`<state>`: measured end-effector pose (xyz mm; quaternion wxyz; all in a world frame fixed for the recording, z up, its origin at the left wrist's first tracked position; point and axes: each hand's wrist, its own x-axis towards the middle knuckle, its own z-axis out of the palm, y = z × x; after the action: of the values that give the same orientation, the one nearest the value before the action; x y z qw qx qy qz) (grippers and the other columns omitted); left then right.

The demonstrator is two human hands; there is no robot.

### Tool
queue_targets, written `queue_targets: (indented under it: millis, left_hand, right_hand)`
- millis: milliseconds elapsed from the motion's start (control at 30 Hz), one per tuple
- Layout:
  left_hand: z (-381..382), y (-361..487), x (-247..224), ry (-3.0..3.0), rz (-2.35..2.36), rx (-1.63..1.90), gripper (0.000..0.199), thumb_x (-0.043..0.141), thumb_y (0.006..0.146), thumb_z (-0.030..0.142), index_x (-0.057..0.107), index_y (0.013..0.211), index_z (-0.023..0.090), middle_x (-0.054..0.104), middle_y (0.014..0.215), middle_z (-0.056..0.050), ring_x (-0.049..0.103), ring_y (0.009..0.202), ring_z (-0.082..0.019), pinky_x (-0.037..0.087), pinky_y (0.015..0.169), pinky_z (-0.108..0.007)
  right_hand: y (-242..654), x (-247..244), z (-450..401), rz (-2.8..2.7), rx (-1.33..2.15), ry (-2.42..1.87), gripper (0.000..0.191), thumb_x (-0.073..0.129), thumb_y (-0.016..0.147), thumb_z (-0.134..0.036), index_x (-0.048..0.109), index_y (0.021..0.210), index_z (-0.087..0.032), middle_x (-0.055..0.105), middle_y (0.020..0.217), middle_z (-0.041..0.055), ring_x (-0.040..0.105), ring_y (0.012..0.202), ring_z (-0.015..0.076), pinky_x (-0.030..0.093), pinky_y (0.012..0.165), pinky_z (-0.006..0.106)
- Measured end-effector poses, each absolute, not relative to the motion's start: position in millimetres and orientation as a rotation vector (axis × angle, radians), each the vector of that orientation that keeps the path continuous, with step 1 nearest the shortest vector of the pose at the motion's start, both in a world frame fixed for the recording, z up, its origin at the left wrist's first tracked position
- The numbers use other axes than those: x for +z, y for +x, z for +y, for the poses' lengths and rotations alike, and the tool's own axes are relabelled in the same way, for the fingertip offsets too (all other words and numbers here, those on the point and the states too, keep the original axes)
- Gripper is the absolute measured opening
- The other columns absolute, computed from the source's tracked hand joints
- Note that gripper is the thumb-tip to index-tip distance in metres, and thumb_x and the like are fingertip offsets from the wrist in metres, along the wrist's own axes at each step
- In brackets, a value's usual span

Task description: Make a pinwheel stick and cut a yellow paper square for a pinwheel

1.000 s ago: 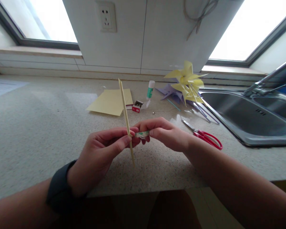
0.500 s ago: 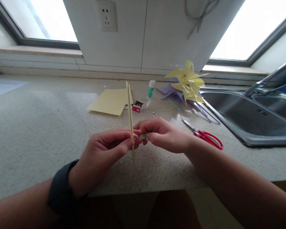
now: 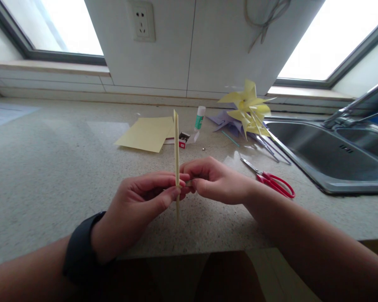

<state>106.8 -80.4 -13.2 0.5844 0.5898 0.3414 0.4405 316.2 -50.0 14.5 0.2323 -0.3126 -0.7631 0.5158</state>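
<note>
In the head view, my left hand (image 3: 145,201) pinches a thin rolled stick of yellow paper (image 3: 177,147) between thumb and fingers, holding it upright above the counter. My right hand (image 3: 216,180) is close beside it, thumb and fingers pressed around a short pale strip (image 3: 189,183) that looks like tape. The strip reaches to the stick where my left fingertips are; whether it sticks there is hidden. Red-handled scissors (image 3: 271,180) lie open on the counter right of my right hand.
Behind the hands are yellow paper sheets (image 3: 145,132), a small red box (image 3: 183,144) and a glue stick (image 3: 200,117). Yellow and purple paper pinwheels (image 3: 247,105) lie by the steel sink (image 3: 305,151). A thin green stick (image 3: 229,138) and clear plastic scraps (image 3: 233,159) lie nearby.
The paper stick has shifted slightly right and stands straighter. My fingertips have drawn closer together, and less of the pale strip shows between them.
</note>
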Motion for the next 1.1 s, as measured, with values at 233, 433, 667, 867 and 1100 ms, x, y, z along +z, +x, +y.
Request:
queue_targets:
  millis: [233,433,667,867,1100]
  left_hand:
    - [-79.3,106.7,-14.9,1.35,0.768,1.03,0.016,0.074,0.087,0.023,0.08,0.1,0.028,0.078,0.107,-0.002,0.073,0.099,-0.018,0.058,0.089,-0.026]
    - [-78.6,107.6,-16.0,1.281,0.723,1.026,0.016,0.073,0.088,0.023,0.079,0.102,0.027,0.079,0.103,-0.002,0.074,0.094,-0.017,0.059,0.088,-0.024]
    - [-79.8,107.0,-14.3,1.334,0.761,1.028,0.013,0.075,0.086,0.022,0.081,0.096,0.027,0.079,0.104,-0.001,0.073,0.094,-0.014,0.058,0.084,-0.018]
    - [-76.1,107.6,-18.2,1.186,0.705,1.041,0.014,0.075,0.087,0.024,0.08,0.1,0.027,0.079,0.101,-0.002,0.074,0.089,-0.015,0.06,0.084,-0.023]
    - [-74.5,107.8,-18.6,1.155,0.69,1.041,0.014,0.075,0.086,0.024,0.08,0.1,0.026,0.08,0.096,-0.002,0.074,0.087,-0.015,0.06,0.083,-0.022]
  right_hand:
    - [316.6,13.9,-51.1,-2.103,1.43,-0.86,0.023,0.046,0.076,-0.014,0.066,0.088,-0.014,0.061,0.085,0.0026,0.055,0.079,0.0147,0.044,0.074,0.03]
    - [316.7,13.5,-50.8,-2.068,1.455,-0.863,0.022,0.045,0.076,-0.015,0.065,0.087,-0.015,0.059,0.082,0.0019,0.053,0.079,0.0154,0.044,0.075,0.031]
    - [316.4,12.3,-49.4,-2.06,1.49,-0.704,0.019,0.052,0.088,-0.023,0.066,0.092,-0.013,0.065,0.089,0.0046,0.059,0.084,0.0159,0.047,0.076,0.031]
    - [316.3,16.4,-50.2,-2.096,1.376,-0.743,0.019,0.049,0.082,-0.022,0.065,0.083,-0.013,0.063,0.093,0.0072,0.055,0.082,0.017,0.046,0.075,0.033]
    - [315.9,15.1,-50.4,-2.09,1.361,-0.795,0.014,0.045,0.074,-0.015,0.059,0.076,-0.015,0.065,0.098,0.0073,0.055,0.083,0.0163,0.043,0.073,0.031]
